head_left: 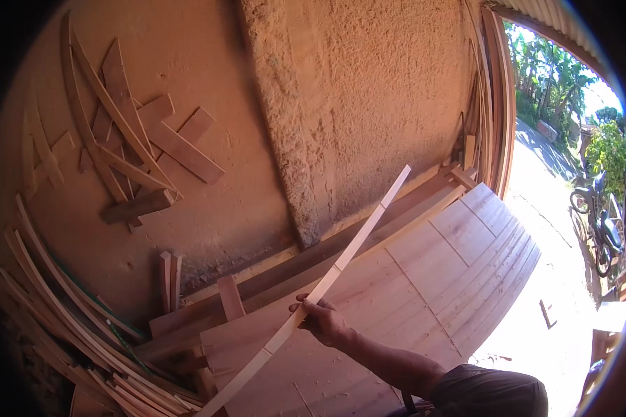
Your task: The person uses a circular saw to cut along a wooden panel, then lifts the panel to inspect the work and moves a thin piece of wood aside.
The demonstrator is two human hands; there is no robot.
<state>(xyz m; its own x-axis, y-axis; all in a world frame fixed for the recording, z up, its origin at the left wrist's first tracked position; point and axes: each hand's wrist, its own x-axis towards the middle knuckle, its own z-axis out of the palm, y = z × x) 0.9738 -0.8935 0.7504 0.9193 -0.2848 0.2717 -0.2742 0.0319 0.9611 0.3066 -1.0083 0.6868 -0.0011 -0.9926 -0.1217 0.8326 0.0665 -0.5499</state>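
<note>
My right hand [325,322], on an arm reaching in from the lower right, is closed around a long, thin, pale wooden strip [362,240]. Several short cross lines mark the strip along its length. It slants from the lower edge up toward the wall, above a broad wooden panel [424,285]. The panel has dark straight lines across it, and small shavings lie on its surface. My left hand does not appear, and the strip's lower end runs out of the picture.
Long wooden strips [69,326] are stacked at the lower left. Curved and flat wood pieces [188,149] hang or lean against the earthen wall [382,83]. Tall boards [497,104] stand at the far right corner. Outside, a motorcycle [602,222] stands beyond the sunlit ground.
</note>
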